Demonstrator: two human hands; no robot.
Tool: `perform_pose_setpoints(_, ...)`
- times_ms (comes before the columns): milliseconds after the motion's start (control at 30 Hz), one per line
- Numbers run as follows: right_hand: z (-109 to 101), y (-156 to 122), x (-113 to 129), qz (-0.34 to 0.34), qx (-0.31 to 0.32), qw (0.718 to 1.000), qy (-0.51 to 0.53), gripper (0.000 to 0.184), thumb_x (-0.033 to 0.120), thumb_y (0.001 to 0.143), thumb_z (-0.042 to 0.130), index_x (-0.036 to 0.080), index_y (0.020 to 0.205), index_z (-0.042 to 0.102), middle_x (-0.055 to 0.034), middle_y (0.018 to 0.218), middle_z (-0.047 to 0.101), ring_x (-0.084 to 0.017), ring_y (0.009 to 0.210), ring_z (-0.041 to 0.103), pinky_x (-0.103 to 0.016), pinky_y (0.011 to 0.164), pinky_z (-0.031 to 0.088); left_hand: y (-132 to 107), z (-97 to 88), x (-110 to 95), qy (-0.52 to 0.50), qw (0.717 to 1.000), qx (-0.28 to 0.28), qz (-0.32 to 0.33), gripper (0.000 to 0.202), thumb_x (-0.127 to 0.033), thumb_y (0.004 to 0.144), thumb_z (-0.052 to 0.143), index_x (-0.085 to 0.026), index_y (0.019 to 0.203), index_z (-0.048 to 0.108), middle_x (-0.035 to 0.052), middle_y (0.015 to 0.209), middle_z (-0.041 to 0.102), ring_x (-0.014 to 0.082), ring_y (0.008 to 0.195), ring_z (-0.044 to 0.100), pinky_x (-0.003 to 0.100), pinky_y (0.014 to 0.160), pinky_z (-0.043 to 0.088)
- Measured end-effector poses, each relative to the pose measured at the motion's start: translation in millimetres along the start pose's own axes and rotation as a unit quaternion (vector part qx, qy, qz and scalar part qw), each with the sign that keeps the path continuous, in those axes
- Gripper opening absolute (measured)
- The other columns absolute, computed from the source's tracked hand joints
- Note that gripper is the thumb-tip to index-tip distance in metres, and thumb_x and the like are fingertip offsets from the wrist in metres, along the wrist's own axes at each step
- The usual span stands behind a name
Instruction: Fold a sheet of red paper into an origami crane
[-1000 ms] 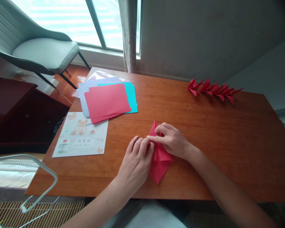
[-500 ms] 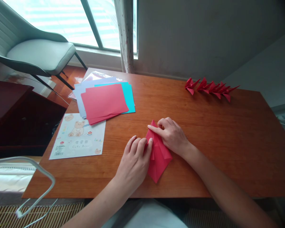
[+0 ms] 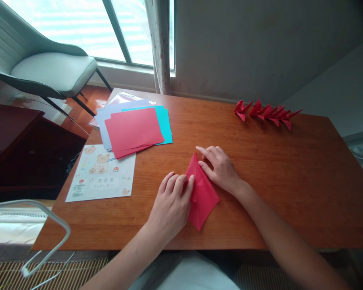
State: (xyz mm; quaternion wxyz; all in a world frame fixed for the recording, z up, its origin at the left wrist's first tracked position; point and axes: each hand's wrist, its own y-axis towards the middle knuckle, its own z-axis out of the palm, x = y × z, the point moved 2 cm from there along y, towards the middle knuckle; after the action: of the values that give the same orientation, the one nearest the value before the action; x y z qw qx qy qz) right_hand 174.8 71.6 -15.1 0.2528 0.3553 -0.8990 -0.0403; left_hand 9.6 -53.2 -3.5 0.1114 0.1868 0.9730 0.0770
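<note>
A red sheet of origami paper (image 3: 204, 201), folded into a kite-like diamond with creases, lies on the wooden table in front of me. My left hand (image 3: 174, 201) grips its left side, thumb on top near the middle and fingers curled at the edge; part of the paper is hidden beneath this hand. At the upper right edge rests my right hand (image 3: 219, 167), its thumb by the paper and its index finger stretched out past the top point. The fingers of that hand are apart and hold nothing.
Several folded red paper cranes (image 3: 268, 112) stand in a row at the table's back right. At the left lie stacked red sheets (image 3: 136, 131) over turquoise paper (image 3: 166, 125) and pale blue paper (image 3: 101, 125). A white bear-printed sheet (image 3: 101, 185) lies partly beneath them.
My right hand has let go of the paper's upper right edge and its fingers have spread. The right flap now lies flatter and further out. My left hand has stayed in place.
</note>
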Motion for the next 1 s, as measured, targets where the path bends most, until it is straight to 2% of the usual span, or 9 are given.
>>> perform_pose_setpoints(133, -5, -4, 4, -0.014, 0.019, 1.0, -0.001, 0.035, 0.03, 0.095, 0.061, 0.021, 0.129, 0.063, -0.0097, 0.108, 0.063, -0.027, 0.098, 0.055, -0.043, 0.087, 0.049, 1, -1.6, 1, -0.003, 1.0, 0.004, -0.002, 0.05, -0.017, 0.09, 0.051, -0.01, 0.139, 0.053, 0.0156, 0.124, 0.059, 0.0291, 0.116, 0.052, 0.05, 0.115, 0.037)
perform_pose_setpoints(367, -7, -12, 5, -0.008, 0.029, 1.0, 0.007, 0.039, 0.037, 0.093, 0.065, 0.024, 0.129, 0.062, -0.0088, 0.108, 0.065, -0.026, 0.097, 0.056, -0.043, 0.085, 0.049, 2, -4.1, 0, 0.028, 0.999, 0.015, 0.007, 0.048, -0.017, 0.09, 0.052, -0.011, 0.138, 0.055, 0.0143, 0.124, 0.062, 0.0288, 0.115, 0.052, 0.049, 0.115, 0.035)
perform_pose_setpoints(567, -5, -15, 4, 0.007, 0.018, 1.0, 0.012, 0.038, 0.038, 0.092, 0.066, 0.021, 0.127, 0.063, -0.0086, 0.106, 0.065, -0.026, 0.096, 0.056, -0.042, 0.086, 0.048, 4, -6.2, -3, 0.062, 0.997, 0.027, 0.03, 0.051, -0.019, 0.092, 0.052, -0.021, 0.143, 0.054, 0.0077, 0.142, 0.058, 0.0298, 0.115, 0.052, 0.056, 0.115, 0.029)
perform_pose_setpoints(667, -5, -13, 0, 0.005, 0.015, 1.0, 0.022, 0.035, 0.038, 0.093, 0.065, 0.023, 0.125, 0.065, -0.0075, 0.105, 0.066, -0.025, 0.096, 0.057, -0.041, 0.086, 0.047, 5, -6.5, -2, 0.068, 0.997, 0.03, 0.037, 0.049, -0.022, 0.092, 0.054, -0.021, 0.141, 0.055, 0.0071, 0.144, 0.057, 0.0296, 0.115, 0.052, 0.054, 0.114, 0.03)
perform_pose_setpoints(833, -1, 4, -10, 0.041, -0.004, 0.999, -0.01, 0.041, 0.046, 0.091, 0.068, 0.023, 0.124, 0.066, -0.0068, 0.1, 0.068, -0.025, 0.093, 0.057, -0.04, 0.084, 0.044, 6, -7.2, 1, 0.069, 0.996, 0.036, 0.049, 0.047, -0.024, 0.093, 0.056, -0.022, 0.14, 0.057, 0.0064, 0.145, 0.057, 0.0288, 0.115, 0.052, 0.05, 0.111, 0.035)
perform_pose_setpoints(1000, 5, 38, -12, 0.071, 0.001, 0.996, -0.046, 0.039, 0.041, 0.09, 0.07, 0.021, 0.124, 0.067, -0.0064, 0.101, 0.069, -0.025, 0.094, 0.056, -0.038, 0.082, 0.04, 6, -7.3, 2, 0.074, 0.995, 0.039, 0.052, 0.048, -0.023, 0.093, 0.055, -0.022, 0.141, 0.056, 0.0047, 0.146, 0.057, 0.0293, 0.116, 0.051, 0.049, 0.109, 0.036)
